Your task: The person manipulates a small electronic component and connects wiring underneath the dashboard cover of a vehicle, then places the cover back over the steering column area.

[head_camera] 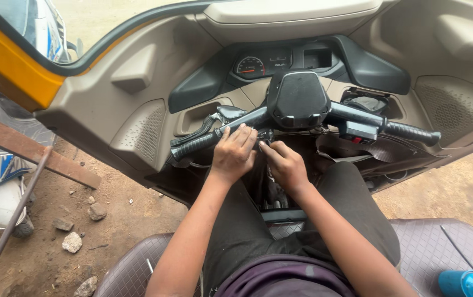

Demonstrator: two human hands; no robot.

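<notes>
Under the handlebar (258, 118), just left of its black centre cover (298, 100), sits a small dark fitting (264, 136) where cables gather, and both hands meet on it. The left hand (233, 152) lies over the bar's left arm with fingers curled down across it, partly closed, seemingly bracing the bar so the fitting stays put; whether it truly grips the bar or only rests there cannot be told. The right hand (286, 163) comes in from below the bar, its fingertips pinched together on the fitting, closed on something too small and shadowed to name. Further left along the bar is the ribbed left grip (192, 146), with a lever and cables beside it; to the right of the cover the bar carries a switch box (358, 132) and ends in the right grip (412, 132). Above the bar the gauges (264, 64) sit in a beige dashboard (137, 104). Below the bar, the person's dark-trousered knees straddle the steering column, which puts both forearms straight in line with the work. They sit on a quilted brown seat (440, 242), where a blue can (467, 284) rests at the far right with a thin rod leaning over it. Left of the bar, outside the cab, lie dirt ground, stones (72, 242) and a rusty steel bar (33, 151).
</notes>
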